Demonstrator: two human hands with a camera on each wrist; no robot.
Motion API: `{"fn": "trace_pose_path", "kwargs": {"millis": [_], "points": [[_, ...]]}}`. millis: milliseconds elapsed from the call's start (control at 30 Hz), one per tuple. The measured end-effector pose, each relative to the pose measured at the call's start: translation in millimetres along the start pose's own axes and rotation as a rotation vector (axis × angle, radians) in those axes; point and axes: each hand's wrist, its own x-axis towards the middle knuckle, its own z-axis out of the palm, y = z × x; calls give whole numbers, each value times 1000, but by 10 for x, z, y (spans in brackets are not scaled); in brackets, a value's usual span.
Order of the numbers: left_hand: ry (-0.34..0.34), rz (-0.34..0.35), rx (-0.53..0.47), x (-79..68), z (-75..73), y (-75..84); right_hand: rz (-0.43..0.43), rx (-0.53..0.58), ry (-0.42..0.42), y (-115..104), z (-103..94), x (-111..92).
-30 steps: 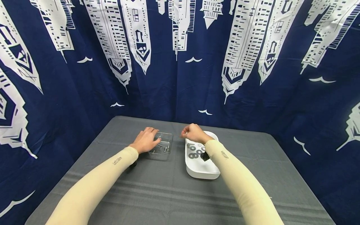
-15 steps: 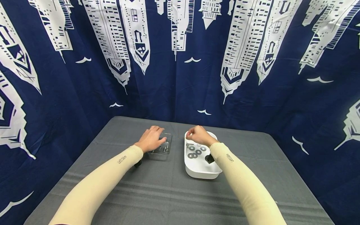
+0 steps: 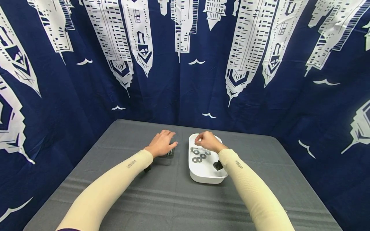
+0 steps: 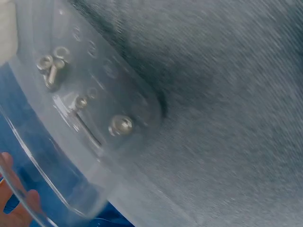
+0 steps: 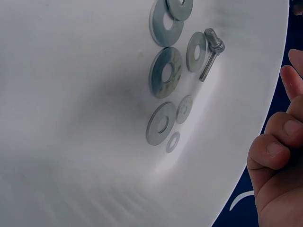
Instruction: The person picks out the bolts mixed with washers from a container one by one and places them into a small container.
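Observation:
Over the clear plastic box [image 3: 163,161] hovers my left hand [image 3: 160,142], fingers loosely spread and hiding most of the box. In the left wrist view several small metal screws [image 4: 87,130] lie in the box, and the left fingers [image 4: 21,208] appear at the lower left corner. My right hand [image 3: 209,141] hangs above the far end of the white tray [image 3: 206,176]. Its fingers [image 5: 270,151] are loosely curled, with nothing visible between them. Beneath lie several flat washers [image 5: 165,73] and a couple of overlapping screws [image 5: 210,56] near the tray wall.
A grey cloth [image 3: 138,205] covers the table. The clear box stands left of the white tray, with a narrow strip of cloth between them. Behind the table hangs a dark blue curtain [image 3: 162,96] with white building prints.
My right hand has moved right, from the tray's left rim to above its far end. My left hand has shifted right, covering more of the clear box. Both containers stay put.

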Motion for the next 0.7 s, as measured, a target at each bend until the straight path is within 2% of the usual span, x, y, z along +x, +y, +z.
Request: {"fn": "trace_pose_path", "kwargs": {"millis": [500, 700], "points": [[-18, 39, -3, 81, 70, 252, 66, -5, 21, 155, 9, -75], [-34, 44, -5, 111, 125, 336, 66, -11, 32, 194, 23, -96]]}}
